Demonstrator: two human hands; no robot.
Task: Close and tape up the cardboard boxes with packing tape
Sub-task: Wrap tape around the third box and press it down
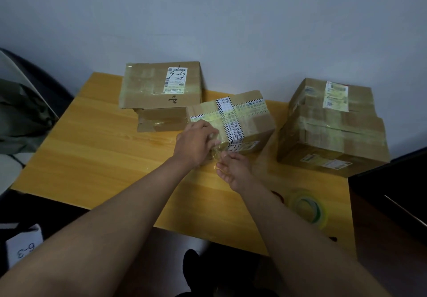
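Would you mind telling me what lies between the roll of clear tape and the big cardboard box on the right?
In the head view, only bare wooden table lies between the clear tape roll and the large brown cardboard box; nothing stands there.

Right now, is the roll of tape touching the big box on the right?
Apart. The head view shows bare table between the tape roll and the big box.
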